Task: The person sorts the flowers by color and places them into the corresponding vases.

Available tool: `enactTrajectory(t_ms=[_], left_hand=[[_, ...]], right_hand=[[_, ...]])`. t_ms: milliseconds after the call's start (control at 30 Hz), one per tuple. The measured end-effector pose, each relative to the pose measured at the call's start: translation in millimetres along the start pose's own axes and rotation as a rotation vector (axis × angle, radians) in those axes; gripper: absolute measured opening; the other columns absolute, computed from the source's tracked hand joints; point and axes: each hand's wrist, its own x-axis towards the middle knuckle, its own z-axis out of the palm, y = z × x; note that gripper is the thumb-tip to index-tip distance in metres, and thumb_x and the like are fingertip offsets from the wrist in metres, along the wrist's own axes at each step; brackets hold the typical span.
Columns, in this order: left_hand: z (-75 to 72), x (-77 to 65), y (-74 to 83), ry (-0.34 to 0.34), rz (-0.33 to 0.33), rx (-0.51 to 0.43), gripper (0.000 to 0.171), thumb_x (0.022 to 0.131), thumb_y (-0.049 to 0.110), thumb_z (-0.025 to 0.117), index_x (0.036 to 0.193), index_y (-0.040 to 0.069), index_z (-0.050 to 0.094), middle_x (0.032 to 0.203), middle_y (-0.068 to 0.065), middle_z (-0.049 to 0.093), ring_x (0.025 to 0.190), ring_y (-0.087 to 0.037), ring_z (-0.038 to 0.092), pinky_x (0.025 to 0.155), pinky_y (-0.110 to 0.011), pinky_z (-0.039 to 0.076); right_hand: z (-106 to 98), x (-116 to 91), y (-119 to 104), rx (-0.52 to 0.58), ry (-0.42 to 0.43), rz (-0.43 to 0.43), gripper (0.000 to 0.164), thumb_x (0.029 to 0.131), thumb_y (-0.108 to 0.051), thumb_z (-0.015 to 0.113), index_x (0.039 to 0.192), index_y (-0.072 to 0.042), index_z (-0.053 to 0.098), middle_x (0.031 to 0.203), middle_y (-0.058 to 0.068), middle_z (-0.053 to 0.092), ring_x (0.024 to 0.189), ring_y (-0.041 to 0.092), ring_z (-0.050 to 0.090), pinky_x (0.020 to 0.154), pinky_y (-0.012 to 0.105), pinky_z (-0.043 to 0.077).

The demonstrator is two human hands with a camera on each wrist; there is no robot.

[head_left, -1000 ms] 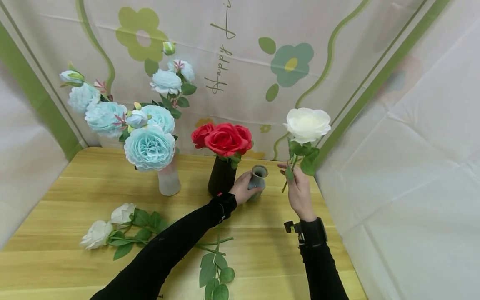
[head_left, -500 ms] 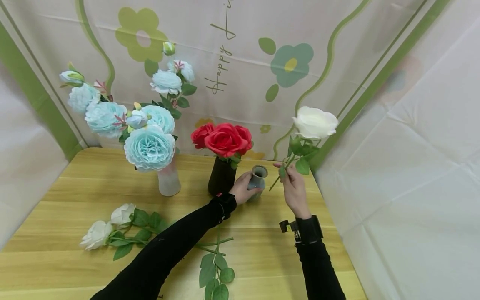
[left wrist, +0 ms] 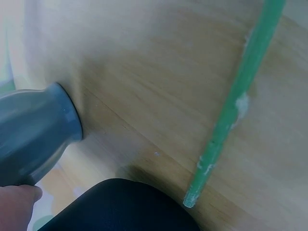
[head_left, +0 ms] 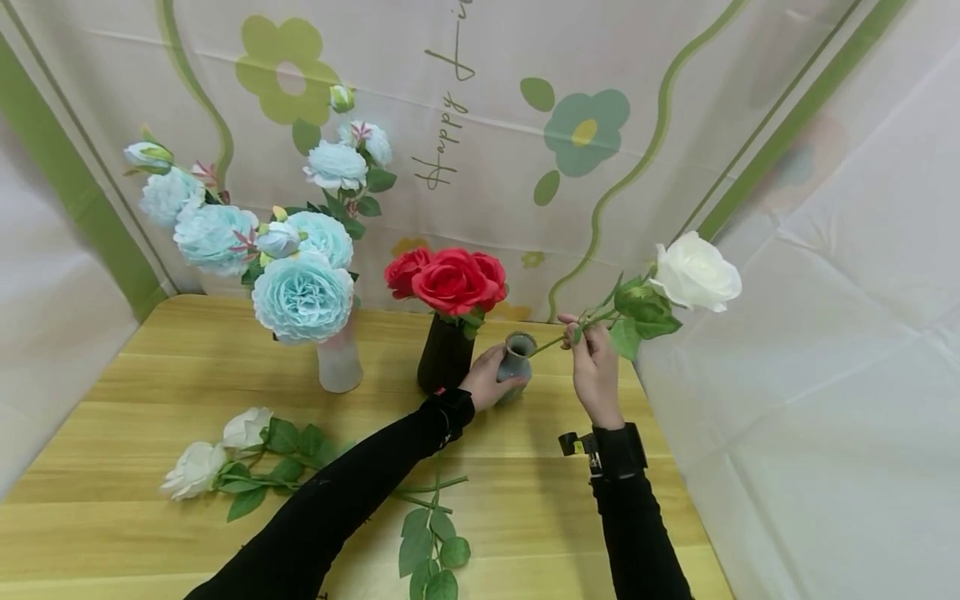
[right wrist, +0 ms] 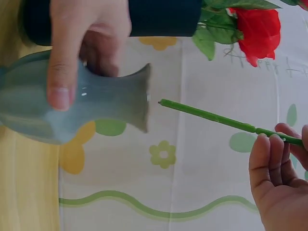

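Note:
A small grey-blue vase (head_left: 516, 363) stands on the table, and my left hand (head_left: 487, 380) grips its body from the left. The right wrist view shows the thumb of that hand across the vase (right wrist: 38, 106). My right hand (head_left: 597, 371) pinches the green stem of a white rose (head_left: 697, 273) between thumb and fingers. The rose leans to the right, its bloom high and its stem slanting down toward the vase. In the right wrist view, the cut end of the stem (right wrist: 207, 114) is just outside the vase's mouth, apart from the rim.
A dark vase (head_left: 444, 354) with red roses (head_left: 456, 282) stands directly left of the small vase. Farther left, a pale vase (head_left: 339, 362) holds light-blue flowers (head_left: 302, 296). Two white roses (head_left: 193, 471) and a leafy green sprig (head_left: 435, 546) lie on the table (head_left: 540, 533) in front.
My right hand has brought the white rose's stem end left to the vase mouth, while the bloom has tilted down to the right. My left hand has stayed on the vase.

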Motion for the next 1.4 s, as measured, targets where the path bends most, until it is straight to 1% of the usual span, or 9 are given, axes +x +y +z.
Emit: enactTrajectory(t_ms=[67,133,233,300,567,800,933,1200,1400], left_hand=[[-0.2,-0.4,-0.4,0.001,0.001,0.003,0.072,0.094,0.033,0.068,0.151,0.005,0.033,0.151,-0.014,0.037,0.137,-0.026,0.038,0.109,-0.033,0.037],[-0.3,-0.8,-0.7,0.005,0.004,0.005,0.072,0.094,0.034,0.067,0.151,0.005,0.033,0.151,-0.014,0.036,0.137,-0.026,0.037,0.109,-0.033,0.037],[-0.2,-1.6,-0.5,0.007,0.004,0.005,0.073,0.094,0.034,0.067,0.152,0.005,0.033,0.152,-0.014,0.036,0.137,-0.026,0.037,0.109,-0.033,0.037],[0.4,-1.9,-0.5,0.01,0.008,0.008,0.073,0.094,0.033,0.068,0.152,0.005,0.033,0.151,-0.015,0.037,0.137,-0.027,0.039,0.109,-0.034,0.038],[0.8,-1.2,-1.5,0.018,0.007,0.031,0.071,0.094,0.03,0.07,0.15,0.002,0.036,0.148,-0.017,0.04,0.134,-0.028,0.042,0.107,-0.037,0.04],[-0.8,-2.7,-2.9,0.035,0.085,-0.014,0.068,0.097,0.029,0.067,0.149,-0.002,0.036,0.148,-0.021,0.039,0.133,-0.033,0.042,0.108,-0.042,0.039],[0.3,-4.5,-5.4,0.05,0.135,-0.032,0.068,0.098,0.034,0.065,0.148,-0.001,0.037,0.147,-0.021,0.04,0.133,-0.033,0.042,0.108,-0.041,0.039],[0.2,-3.8,-4.8,0.031,0.058,-0.02,0.07,0.096,0.029,0.068,0.15,0.001,0.034,0.149,-0.017,0.039,0.136,-0.029,0.04,0.11,-0.038,0.037],[-0.9,-3.5,0.5,0.005,0.027,-0.002,0.071,0.097,0.033,0.065,0.152,0.004,0.032,0.151,-0.015,0.037,0.137,-0.025,0.038,0.11,-0.033,0.036]], right_hand=[[1,4,-11,0.037,-0.001,0.024,0.032,0.107,-0.017,0.046,0.138,-0.014,0.057,0.127,0.011,0.05,0.103,0.025,0.056,0.092,0.035,0.047],[4,11,-66,0.083,-0.02,0.065,0.031,0.107,-0.015,0.046,0.134,-0.007,0.058,0.127,0.014,0.05,0.103,0.03,0.056,0.093,0.039,0.047],[8,24,-160,-0.003,-0.048,0.042,0.027,0.106,-0.007,0.046,0.123,0.003,0.064,0.124,0.02,0.055,0.095,0.033,0.058,0.084,0.039,0.05],[11,27,-183,-0.056,-0.063,0.014,0.026,0.105,-0.005,0.046,0.117,0.007,0.066,0.12,0.023,0.057,0.089,0.035,0.059,0.078,0.039,0.052],[20,22,-162,-0.041,-0.082,0.019,0.025,0.105,-0.028,0.052,0.106,-0.01,0.07,0.106,0.009,0.065,0.086,0.026,0.06,0.077,0.038,0.05],[26,23,-172,-0.164,-0.072,-0.013,0.015,0.099,-0.001,0.058,0.106,0.0,0.071,0.095,0.015,0.066,0.086,0.027,0.062,0.076,0.038,0.053],[28,25,-170,-0.209,-0.086,-0.029,0.019,0.098,-0.001,0.059,0.112,-0.003,0.073,0.094,0.012,0.068,0.069,0.02,0.058,0.06,0.032,0.047],[34,24,-163,-0.258,-0.153,-0.024,0.023,0.1,0.004,0.053,0.115,0.004,0.071,0.105,0.019,0.065,0.071,0.022,0.048,0.058,0.035,0.036],[35,24,-161,-0.241,-0.187,0.045,0.024,0.102,0.002,0.049,0.092,0.005,0.07,0.08,0.015,0.057,0.061,0.023,0.04,0.056,0.035,0.03]])
